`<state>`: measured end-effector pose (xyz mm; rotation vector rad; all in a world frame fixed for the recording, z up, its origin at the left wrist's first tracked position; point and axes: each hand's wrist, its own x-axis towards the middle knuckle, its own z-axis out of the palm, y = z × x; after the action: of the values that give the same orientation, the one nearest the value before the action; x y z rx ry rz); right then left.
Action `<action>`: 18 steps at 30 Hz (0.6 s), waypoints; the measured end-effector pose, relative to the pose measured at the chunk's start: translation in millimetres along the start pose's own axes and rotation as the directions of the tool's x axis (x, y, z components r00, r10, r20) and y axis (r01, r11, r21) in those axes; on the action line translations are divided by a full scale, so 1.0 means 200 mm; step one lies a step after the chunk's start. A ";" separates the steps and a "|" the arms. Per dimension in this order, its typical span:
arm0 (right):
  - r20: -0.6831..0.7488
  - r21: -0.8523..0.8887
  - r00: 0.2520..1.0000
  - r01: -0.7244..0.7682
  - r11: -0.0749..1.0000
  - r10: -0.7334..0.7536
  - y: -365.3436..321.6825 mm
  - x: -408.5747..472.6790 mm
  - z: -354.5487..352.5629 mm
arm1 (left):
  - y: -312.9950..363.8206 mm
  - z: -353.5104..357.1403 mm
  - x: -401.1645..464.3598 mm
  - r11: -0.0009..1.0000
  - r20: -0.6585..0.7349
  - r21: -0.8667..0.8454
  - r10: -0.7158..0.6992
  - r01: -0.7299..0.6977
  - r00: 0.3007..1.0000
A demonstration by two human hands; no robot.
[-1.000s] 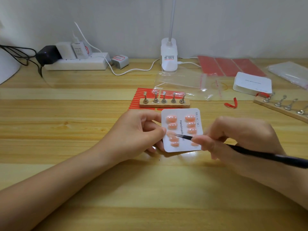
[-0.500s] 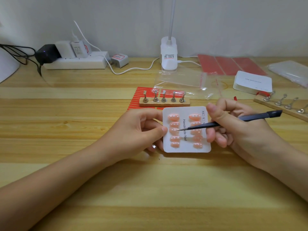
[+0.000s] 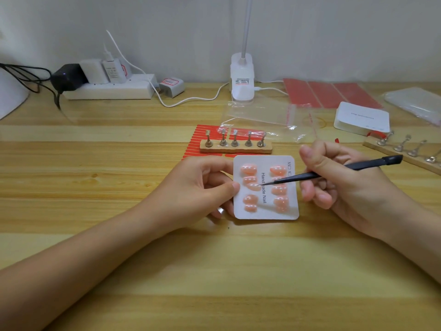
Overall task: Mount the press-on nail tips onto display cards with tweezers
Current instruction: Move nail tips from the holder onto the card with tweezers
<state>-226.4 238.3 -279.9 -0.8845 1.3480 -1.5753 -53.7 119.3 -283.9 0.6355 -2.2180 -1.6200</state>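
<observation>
One white rounded-corner display card carries ten glossy peach-pink press-on nail tips, five in each of its two columns. One slim black pair of tweezers is in view. The nearer flat wooden holder strip bears five small metal stands.

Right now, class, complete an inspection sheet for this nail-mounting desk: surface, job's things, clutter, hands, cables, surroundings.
Surface: wooden table.
Job's things: white display card bearing two columns of pink nail tips; black tweezers with the point at the left column's third tip.
Clutter: wooden stand with metal pegs, clear bags, red sheets, white box.
Hands: left hand pinches the card's left edge; right hand grips the tweezers.
Cables: power strip with chargers, white cable.
Surroundings: plain wall, lamp base.
</observation>
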 end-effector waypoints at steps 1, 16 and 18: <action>-0.002 -0.003 1.000 -0.011 1.000 0.011 0.00 0.00 0.00 | 0.00 0.00 0.00 1.000 0.004 0.002 -0.001 0.001 1.000; 0.016 -0.025 0.992 -0.123 0.992 0.124 -0.01 0.03 -0.01 | 0.00 0.00 0.00 1.000 0.027 0.005 -0.004 0.004 1.000; 0.015 -0.023 0.993 -0.117 0.993 0.118 -0.01 0.03 -0.01 | -0.01 -0.01 0.00 1.000 0.031 0.003 -0.004 0.004 0.999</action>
<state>-230.6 233.9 -277.4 -0.8144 1.3828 -1.4627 -53.5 117.6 -284.7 0.6202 -2.2435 -1.6395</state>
